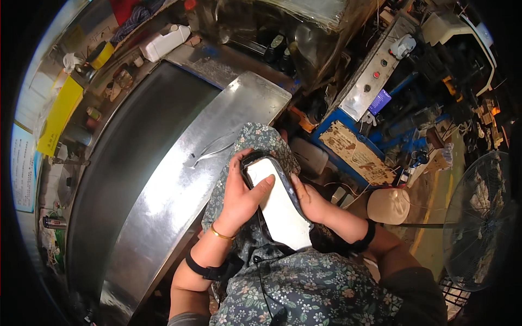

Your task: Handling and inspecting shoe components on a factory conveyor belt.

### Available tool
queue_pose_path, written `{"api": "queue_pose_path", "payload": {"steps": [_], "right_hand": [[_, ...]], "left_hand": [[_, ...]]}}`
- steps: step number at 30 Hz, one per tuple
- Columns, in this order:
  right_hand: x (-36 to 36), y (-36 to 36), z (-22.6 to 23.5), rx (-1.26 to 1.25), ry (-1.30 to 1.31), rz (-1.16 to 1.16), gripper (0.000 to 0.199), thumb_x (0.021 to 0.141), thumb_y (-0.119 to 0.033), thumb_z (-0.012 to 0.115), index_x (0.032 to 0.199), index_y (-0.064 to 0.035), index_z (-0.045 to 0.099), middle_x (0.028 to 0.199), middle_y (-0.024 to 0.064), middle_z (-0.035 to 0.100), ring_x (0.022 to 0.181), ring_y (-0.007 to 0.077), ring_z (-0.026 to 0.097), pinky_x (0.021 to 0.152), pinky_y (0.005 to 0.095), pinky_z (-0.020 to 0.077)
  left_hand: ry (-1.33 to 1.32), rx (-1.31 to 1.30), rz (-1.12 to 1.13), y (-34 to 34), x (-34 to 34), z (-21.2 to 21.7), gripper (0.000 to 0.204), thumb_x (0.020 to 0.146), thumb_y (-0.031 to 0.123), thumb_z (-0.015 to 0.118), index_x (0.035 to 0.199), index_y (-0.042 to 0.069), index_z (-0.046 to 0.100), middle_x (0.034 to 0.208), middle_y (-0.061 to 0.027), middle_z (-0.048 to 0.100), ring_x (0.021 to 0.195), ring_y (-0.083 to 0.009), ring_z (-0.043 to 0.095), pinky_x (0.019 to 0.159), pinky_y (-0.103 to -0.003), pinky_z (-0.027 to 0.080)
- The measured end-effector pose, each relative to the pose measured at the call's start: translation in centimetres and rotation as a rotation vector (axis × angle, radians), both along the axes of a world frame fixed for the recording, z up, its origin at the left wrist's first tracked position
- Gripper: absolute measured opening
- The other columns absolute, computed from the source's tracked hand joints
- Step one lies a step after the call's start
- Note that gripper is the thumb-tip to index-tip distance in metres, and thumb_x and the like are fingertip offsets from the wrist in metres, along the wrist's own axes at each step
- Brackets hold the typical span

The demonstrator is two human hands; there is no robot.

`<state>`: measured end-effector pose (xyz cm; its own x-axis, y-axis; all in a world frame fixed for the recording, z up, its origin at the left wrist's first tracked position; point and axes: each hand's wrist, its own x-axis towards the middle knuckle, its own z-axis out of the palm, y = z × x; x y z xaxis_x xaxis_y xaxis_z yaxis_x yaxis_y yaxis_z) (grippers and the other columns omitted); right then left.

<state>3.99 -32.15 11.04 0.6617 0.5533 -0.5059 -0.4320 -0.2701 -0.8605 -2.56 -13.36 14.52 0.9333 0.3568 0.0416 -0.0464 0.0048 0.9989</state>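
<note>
In front of my lap is a long shoe-like piece [283, 214] with a smooth white face turned up and a dark rim around it. It looks like a shoe upper with its sole side up, but I cannot tell for sure. My left hand [246, 187] grips its far left end, thumb pressed on the white face and fingers wrapped over the dark edge. My right hand [309, 200] holds the opposite side, fingers along the rim. Floral cloth [326, 288] covers my lap and knees beneath it.
To my left runs a shiny metal ledge [163, 190] beside a dark conveyor belt [119, 163]. Thin pale strips [212, 149] lie on the ledge. A control box [375, 70] stands ahead right, a cream jug [388, 206] and a caged fan [478, 223] at right.
</note>
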Motion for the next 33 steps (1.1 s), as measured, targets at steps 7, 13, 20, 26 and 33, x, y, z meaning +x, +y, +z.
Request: {"api": "queue_pose_path", "payload": {"steps": [7, 13, 20, 26, 33], "right_hand": [[0.4, 3.5, 5.3, -0.611, -1.452, 0.212, 0.040, 0.094, -0.019, 0.053, 0.122, 0.0083, 0.050, 0.076, 0.0176, 0.065, 0.069, 0.0387, 0.065, 0.064, 0.0435, 0.0531], [-1.4, -2.9, -1.2, 0.127, -0.690, 0.323, 0.074, 0.103, -0.032, 0.047, 0.154, 0.0033, 0.006, 0.150, 0.0241, 0.038, 0.138, 0.0265, 0.040, 0.111, 0.0349, 0.0321], [-3.3, 1.9, 3.2, 0.163, -0.446, 0.164, 0.079, 0.102, -0.029, 0.049, 0.153, 0.0043, -0.002, 0.149, 0.0245, 0.033, 0.134, 0.0281, 0.040, 0.109, 0.0359, 0.0345], [-5.4, 3.1, 2.9, -0.004, -0.718, 0.149, 0.079, 0.101, -0.021, 0.051, 0.150, 0.0106, -0.002, 0.146, 0.0266, 0.036, 0.129, 0.0291, 0.045, 0.106, 0.0364, 0.0378], [-6.1, 2.4, 0.9, 0.195, -0.696, 0.022, 0.075, 0.103, -0.017, 0.045, 0.151, 0.0087, -0.006, 0.152, 0.0270, 0.025, 0.138, 0.0315, 0.034, 0.112, 0.0377, 0.0303]], "left_hand": [[-0.003, 0.244, 0.072, 0.2, 2.7, -0.6, 0.064, 0.081, 0.008, 0.075, 0.134, -0.004, 0.041, 0.119, -0.0120, 0.054, 0.110, -0.0182, 0.053, 0.098, -0.031, 0.044], [0.002, 0.222, -0.025, 1.5, 2.0, -1.7, 0.071, 0.084, 0.010, 0.073, 0.142, -0.003, 0.034, 0.123, -0.0143, 0.055, 0.115, -0.0212, 0.055, 0.100, -0.033, 0.045], [0.385, 0.494, 0.220, -0.2, -2.0, -0.1, 0.050, 0.103, 0.034, 0.039, 0.124, -0.009, 0.055, 0.111, -0.0275, 0.066, 0.103, -0.0420, 0.064, 0.090, -0.047, 0.051], [0.443, 1.013, 0.021, 1.7, -1.5, 2.6, 0.042, 0.098, 0.025, 0.051, 0.120, -0.010, 0.054, 0.094, -0.0260, 0.069, 0.078, -0.0420, 0.067, 0.070, -0.049, 0.054], [0.167, 0.644, 0.117, -2.3, -7.2, -1.1, 0.051, 0.102, 0.024, 0.045, 0.142, -0.008, 0.039, 0.141, -0.0282, 0.046, 0.129, -0.0405, 0.049, 0.107, -0.041, 0.039]]}}
